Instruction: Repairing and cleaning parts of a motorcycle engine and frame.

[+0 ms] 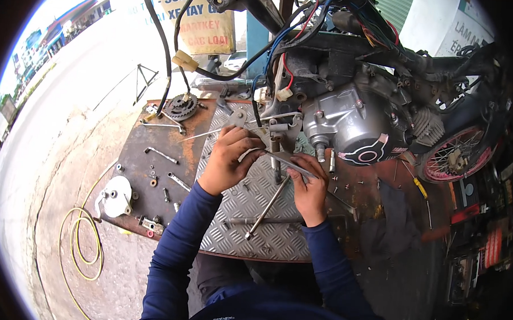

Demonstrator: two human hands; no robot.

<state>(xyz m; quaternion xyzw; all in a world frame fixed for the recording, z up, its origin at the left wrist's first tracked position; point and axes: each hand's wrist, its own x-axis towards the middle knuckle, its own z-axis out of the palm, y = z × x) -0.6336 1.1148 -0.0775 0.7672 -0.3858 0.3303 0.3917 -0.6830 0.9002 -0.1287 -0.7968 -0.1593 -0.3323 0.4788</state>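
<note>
A flat grey strip (290, 163) is held between my two hands over the metal-plated bench. My right hand (310, 191) grips its right part, thumb below and fingers on top. At the strip's other end, the fingertips of my left hand (233, 158) are pinched together. Whether the strip is metal or a folded sheet, I cannot tell. Just beyond my hands stands a metal bracket with a coil spring (278, 127). A thin rod (203, 135) passes behind my left hand. Below the strip, a long steel bar (267, 209) lies slanting on the tread plate (224, 238).
A motorcycle engine (350, 121) in its frame fills the right, with dangling wires and a connector (184, 60) overhead. Left on the bench are a sprocket (181, 106), a wrench (162, 155) and a white brake hub plate (117, 196). A yellow-handled screwdriver (420, 188) lies right; a yellow hose (81, 238) coils on the ground.
</note>
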